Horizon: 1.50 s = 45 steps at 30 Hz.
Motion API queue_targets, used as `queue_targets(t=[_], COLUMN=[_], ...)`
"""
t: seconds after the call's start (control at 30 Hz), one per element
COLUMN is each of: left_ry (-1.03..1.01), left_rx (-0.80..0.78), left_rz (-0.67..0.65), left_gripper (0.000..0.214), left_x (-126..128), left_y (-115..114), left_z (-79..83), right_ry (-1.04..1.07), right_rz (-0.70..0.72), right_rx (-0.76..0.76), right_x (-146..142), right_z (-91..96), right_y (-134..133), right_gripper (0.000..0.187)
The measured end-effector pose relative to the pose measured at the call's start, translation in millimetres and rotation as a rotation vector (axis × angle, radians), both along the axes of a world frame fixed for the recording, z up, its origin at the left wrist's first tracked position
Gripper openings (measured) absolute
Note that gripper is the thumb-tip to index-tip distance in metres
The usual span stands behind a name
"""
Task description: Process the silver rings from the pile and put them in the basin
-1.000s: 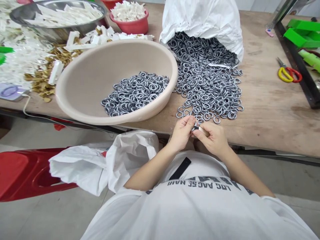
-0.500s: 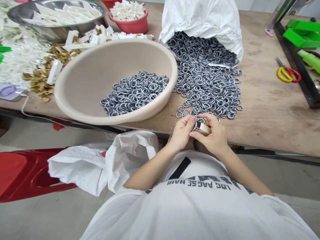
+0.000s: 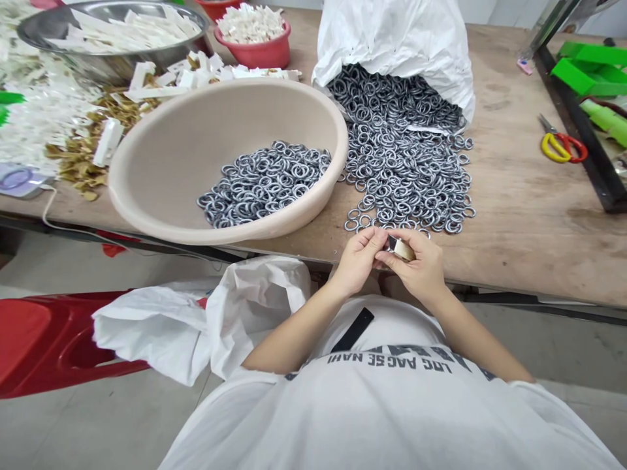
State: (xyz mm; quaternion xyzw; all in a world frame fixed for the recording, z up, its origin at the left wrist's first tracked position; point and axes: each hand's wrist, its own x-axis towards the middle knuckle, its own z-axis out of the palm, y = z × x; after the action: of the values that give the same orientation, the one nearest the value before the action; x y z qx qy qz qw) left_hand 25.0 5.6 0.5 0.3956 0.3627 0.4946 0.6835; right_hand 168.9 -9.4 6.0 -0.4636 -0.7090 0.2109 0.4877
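Surface [image 3: 519,215]: brown, wood-grained, spanning the view; grey tiled floor [image 3: 563,356] below.
Basin [image 3: 166,156]: beige, part-filled with grey rings [image 3: 411,173].
Sack [image 3: 392,32]: white, mouth facing the person, rings heaped before it.
Right hand [image 3: 420,262]: gripping the small piece [image 3: 403,249].
Left hand [image 3: 360,260]: pinched closed beside it, contents hidden.
Small piece: cream, by the surface's near edge; long axis slanting, dark end up-left.

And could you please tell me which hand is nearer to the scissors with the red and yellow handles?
The right hand: it is left of the scissors and closer to the wearer, while the left hand is beside it, even farther left.
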Motion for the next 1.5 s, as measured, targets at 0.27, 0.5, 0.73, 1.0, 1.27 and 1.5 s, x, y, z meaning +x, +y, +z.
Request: queue_targets(t=[0.27, 0.5, 0.73, 1.0, 1.27, 1.5], left_ry=[-0.002, -0.01, -0.01, -0.013, -0.012, -0.013], left_rx=[0.06, 0.027, -0.01, 0.008, 0.013, 0.001], left_rz=[0.013, 0.026, 0.057, 0.025, 0.033, 0.024], left_gripper=[0.041, 0.042, 0.045, 0.045, 0.045, 0.045], left_x=[-3, -3, -3, -4, -4, -4], left_y=[1, 3, 2, 2, 2, 1], left_z=[-4.7, -3.2, -1.1, -3.7, -4.9, -4.4], right_ry=[-0.012, -0.024, -0.034, -0.018, -0.013, -0.03], right_rz=[-0.014, -0.036, 0.012, 0.006, 0.021, 0.051], right_rx=[-0.032, -0.073, -0.117, -0.181, -0.168, -0.162], right_x=[1, 4, 1, -1, -1, 0], right_z=[-2.6, -6.9, -10.4, -8.7, -6.9, -5.9], right_y=[2, 2, 0, -2, -2, -4], right_gripper=[0.033, 0.03, 0.028, 0.026, 0.023, 0.024])
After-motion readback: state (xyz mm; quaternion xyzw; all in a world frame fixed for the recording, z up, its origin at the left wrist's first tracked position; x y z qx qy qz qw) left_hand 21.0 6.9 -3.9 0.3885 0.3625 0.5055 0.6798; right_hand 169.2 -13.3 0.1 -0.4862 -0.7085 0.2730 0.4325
